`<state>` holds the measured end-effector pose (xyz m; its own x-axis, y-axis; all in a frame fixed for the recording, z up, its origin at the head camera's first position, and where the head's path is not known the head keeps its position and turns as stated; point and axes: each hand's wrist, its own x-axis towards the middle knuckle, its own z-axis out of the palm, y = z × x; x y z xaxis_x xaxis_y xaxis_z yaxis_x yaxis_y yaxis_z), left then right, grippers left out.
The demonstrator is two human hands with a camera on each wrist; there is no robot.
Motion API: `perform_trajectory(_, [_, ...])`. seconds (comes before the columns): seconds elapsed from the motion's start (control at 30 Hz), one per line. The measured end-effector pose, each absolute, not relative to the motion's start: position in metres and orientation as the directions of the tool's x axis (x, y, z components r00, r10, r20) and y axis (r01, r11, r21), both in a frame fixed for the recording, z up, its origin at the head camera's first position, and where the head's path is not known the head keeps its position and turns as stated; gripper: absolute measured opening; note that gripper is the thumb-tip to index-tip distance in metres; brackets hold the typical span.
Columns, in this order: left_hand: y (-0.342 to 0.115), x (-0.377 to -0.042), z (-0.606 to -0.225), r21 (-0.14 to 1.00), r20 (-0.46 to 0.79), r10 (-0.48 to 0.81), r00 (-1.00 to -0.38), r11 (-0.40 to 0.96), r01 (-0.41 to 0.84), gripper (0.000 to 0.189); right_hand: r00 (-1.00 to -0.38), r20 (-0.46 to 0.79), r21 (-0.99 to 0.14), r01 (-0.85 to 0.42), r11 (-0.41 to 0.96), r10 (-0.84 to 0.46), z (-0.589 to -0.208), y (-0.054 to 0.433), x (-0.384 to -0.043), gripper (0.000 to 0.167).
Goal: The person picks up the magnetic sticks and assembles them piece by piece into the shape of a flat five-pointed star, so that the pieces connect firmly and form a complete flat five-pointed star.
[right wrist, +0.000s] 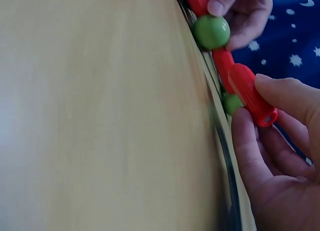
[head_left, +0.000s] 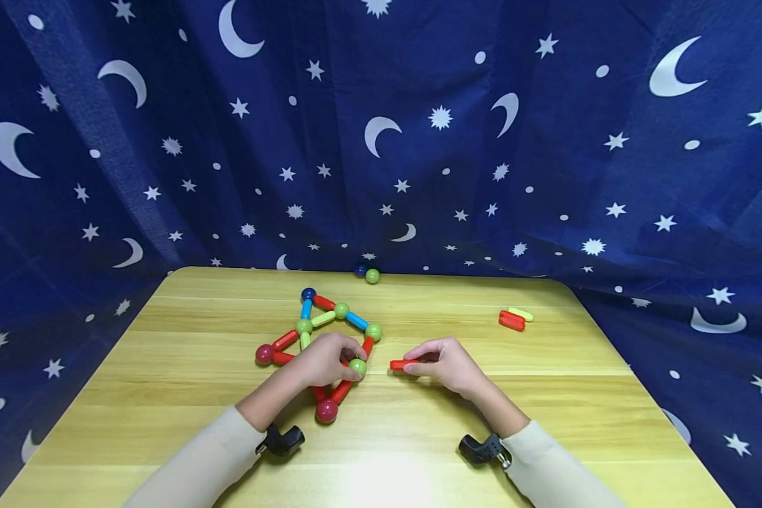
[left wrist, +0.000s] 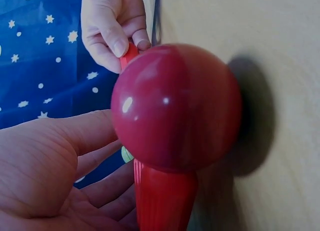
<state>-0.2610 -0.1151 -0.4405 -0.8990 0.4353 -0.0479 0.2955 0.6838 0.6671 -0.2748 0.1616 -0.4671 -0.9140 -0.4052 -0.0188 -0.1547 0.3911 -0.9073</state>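
Note:
Thumb and fingers of my left hand [head_left: 327,358] pinch a green ball [head_left: 358,367] at the right corner of a ball-and-rod construction lying on the table. Red rods [head_left: 367,347] meet at that ball, and one runs down to a magenta ball [head_left: 327,411], which looms large in the left wrist view. To the right, my right hand [head_left: 449,365] holds a loose red rod [right wrist: 250,93] between thumb and fingertips, its tip pointing left and apart from the green ball. The left hand covers part of the construction's middle.
The construction's far side has a dark blue ball [head_left: 308,294], green balls [head_left: 341,310] and blue rods [head_left: 357,321]. Loose blue and green balls [head_left: 372,276] sit at the table's back edge. Spare red rods [head_left: 511,321] and a yellow-green rod [head_left: 521,314] lie back right.

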Motion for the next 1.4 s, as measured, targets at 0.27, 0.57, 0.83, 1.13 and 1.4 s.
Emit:
perform_trajectory(0.27, [-0.116,-0.263,-0.441,0.674,-0.067,0.438,-0.896,0.683,0.283,0.024,-0.892,-0.044,-0.937,-0.120,0.329,-0.450,-0.471,0.140,-0.274,0.023])
perform_trajectory(0.57, [-0.114,-0.263,-0.440,0.671,-0.059,0.444,-0.894,0.681,0.294,0.023,-0.892,-0.053,-0.938,-0.110,0.330,-0.450,-0.472,0.127,-0.273,0.020])
perform_trajectory(0.83, [-0.114,-0.263,-0.440,0.672,-0.069,0.435,-0.898,0.685,0.281,0.023,-0.877,-0.058,-0.934,-0.121,0.335,-0.478,-0.471,0.126,-0.274,0.023])
perform_trajectory(1.13, [-0.115,-0.261,-0.440,0.681,-0.079,0.420,-0.904,0.685,0.259,0.022,-0.905,-0.014,-0.924,-0.150,0.352,-0.424,-0.463,0.166,-0.287,0.033])
perform_trajectory(1.4, [-0.115,-0.261,-0.441,0.677,-0.075,0.421,-0.904,0.687,0.264,0.023,-0.966,0.107,-0.874,-0.204,0.442,-0.234,-0.456,0.235,-0.310,0.035])
